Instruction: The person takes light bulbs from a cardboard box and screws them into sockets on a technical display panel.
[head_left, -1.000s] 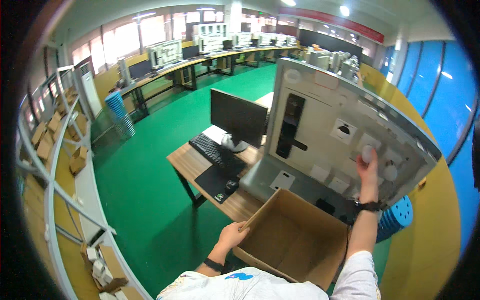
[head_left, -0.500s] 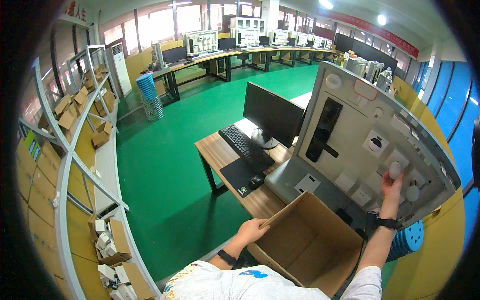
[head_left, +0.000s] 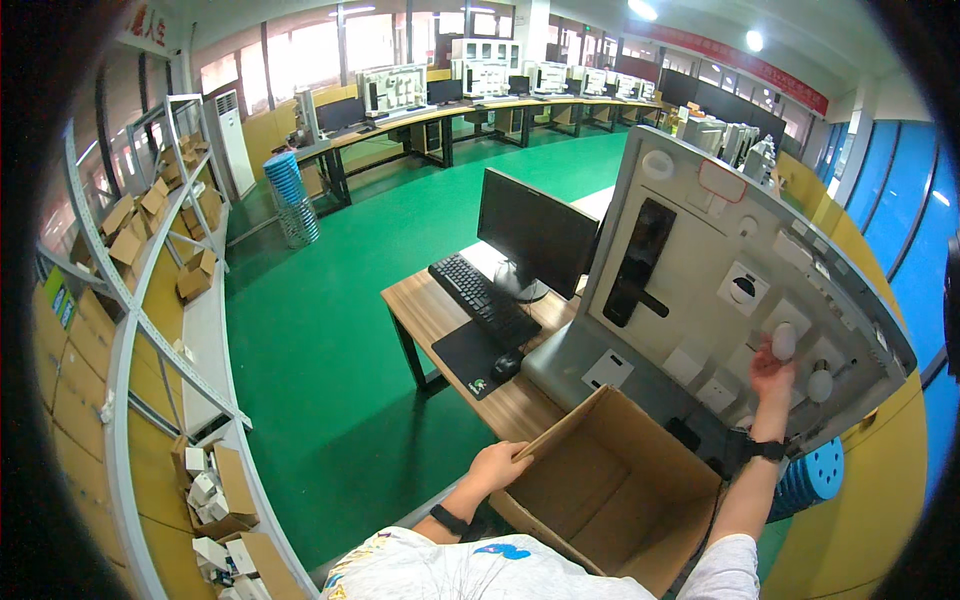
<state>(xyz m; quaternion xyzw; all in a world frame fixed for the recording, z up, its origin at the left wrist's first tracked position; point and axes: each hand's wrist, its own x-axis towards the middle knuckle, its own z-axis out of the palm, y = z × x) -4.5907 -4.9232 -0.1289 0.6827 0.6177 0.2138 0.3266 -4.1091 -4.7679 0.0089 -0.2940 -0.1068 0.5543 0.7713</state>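
Note:
My left hand (head_left: 499, 467) is closed over the near left rim of an open cardboard box (head_left: 640, 470), thumb and fingers pinching the wall. The inside of the box shows bare cardboard. My right hand (head_left: 772, 376) reaches up to an upright grey display board (head_left: 690, 270), its fingers curled at the left and lower side of a round white light bulb (head_left: 783, 340). The bulb's socket is hidden. A second white bulb (head_left: 820, 386) sits on the board just right of my hand. A black door lock (head_left: 642, 262) is mounted further left.
A desk (head_left: 420, 292) on the left bears a monitor (head_left: 535, 232), keyboard (head_left: 485, 298) and mouse (head_left: 507, 364). Blue stacked stools (head_left: 812, 470) stand behind my right arm. Shelving (head_left: 135, 320) with cardboard boxes lines the left side. More desks with boards curve along the back.
My right hand has shifted slightly down and left around the bulb, so more of the bulb shows. The left hand keeps its grip on the box. The whole view has shifted a little.

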